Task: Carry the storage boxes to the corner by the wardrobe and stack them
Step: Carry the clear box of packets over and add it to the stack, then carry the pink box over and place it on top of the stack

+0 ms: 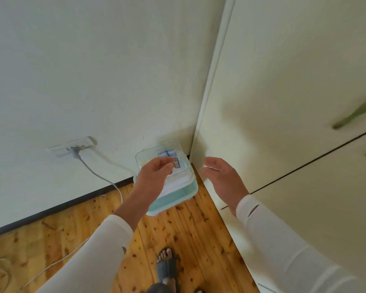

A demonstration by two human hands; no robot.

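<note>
Storage boxes [173, 193] sit just right of centre in the frame, tucked into the corner where the pale wall [93, 70] meets the cream wardrobe [294, 102] on the right. It's a stack: a wider box below with a translucent, pale blue-green wall and rounded corners, and a smaller clear plastic box [160, 154] on top, glossy, rounded at the corners too, with a printed label [167, 153] showing through. The long axis of the stack runs from lower left toward upper right, its far short end pointing into the corner, and it stands level on the floor [178, 229], which is warm knotty pine boarding with dark flecks. Left hand [154, 174] is over the near edge of the top box, fingers curled in loosely toward the thumb; whether they actually pinch anything, I can't tell. Right hand [222, 176] hangs in the air to the right of the stack, near the wardrobe face, palm turned inward, fingers spread apart and gently bent, gripping nothing and clear of the boxes. Both arms wear smooth white sleeves [283, 240]. In the left middle of the frame a white socket plate [72, 145] sits on the wall with a grey plug in it, and a thin cable [97, 174] loops down across a dark skirting board [51, 210]. At the bottom centre, a foot in a dark sandal [166, 265] rests on the boards.
</note>
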